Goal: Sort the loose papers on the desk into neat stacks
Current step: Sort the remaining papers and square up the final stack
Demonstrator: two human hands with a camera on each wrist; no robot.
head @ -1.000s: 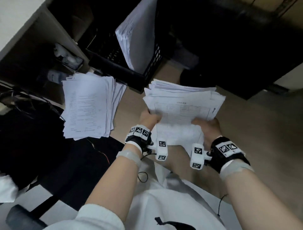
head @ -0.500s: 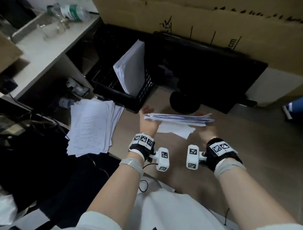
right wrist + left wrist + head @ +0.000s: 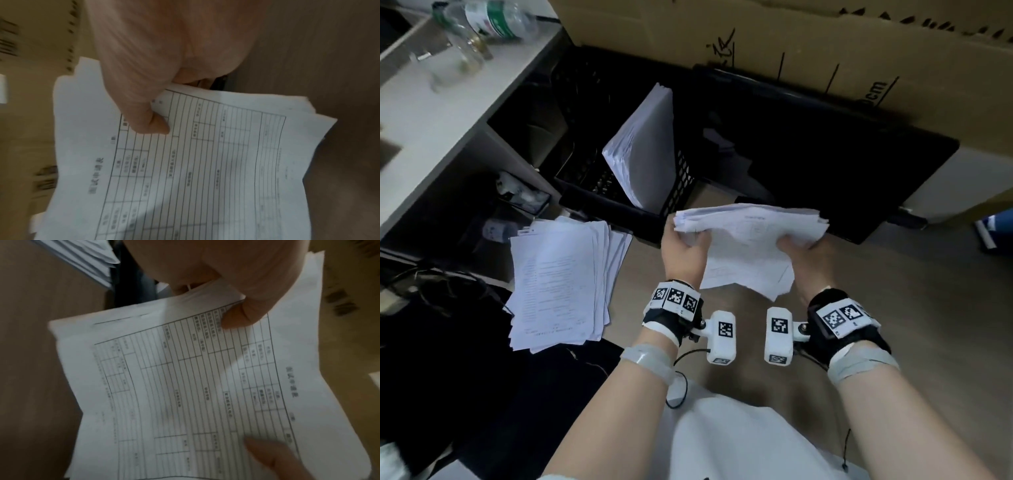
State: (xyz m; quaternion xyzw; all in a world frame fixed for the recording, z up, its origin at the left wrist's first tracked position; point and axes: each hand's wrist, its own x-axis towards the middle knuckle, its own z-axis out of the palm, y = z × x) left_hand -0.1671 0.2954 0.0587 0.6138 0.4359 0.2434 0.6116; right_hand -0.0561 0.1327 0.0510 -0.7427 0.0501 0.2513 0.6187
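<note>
a person's left hand (image 3: pixel 683 251) and right hand (image 3: pixel 810 255) hold a sheaf of forms (image 3: pixel 748 236) above the wooden desk (image 3: pixel 893 308), each thumb clamped on the top sheet with the fingers curled beneath; the lower sheets sag free toward the body and could slip out and scatter, judging by their uneven edges, if the grip loosens; both wrists are level, palms facing inward at the sheaf's side edges; a fanned stack of papers (image 3: pixel 558 281) lies at the desk's left edge, beside a black crate (image 3: pixel 678 192) holding upright papers
</note>
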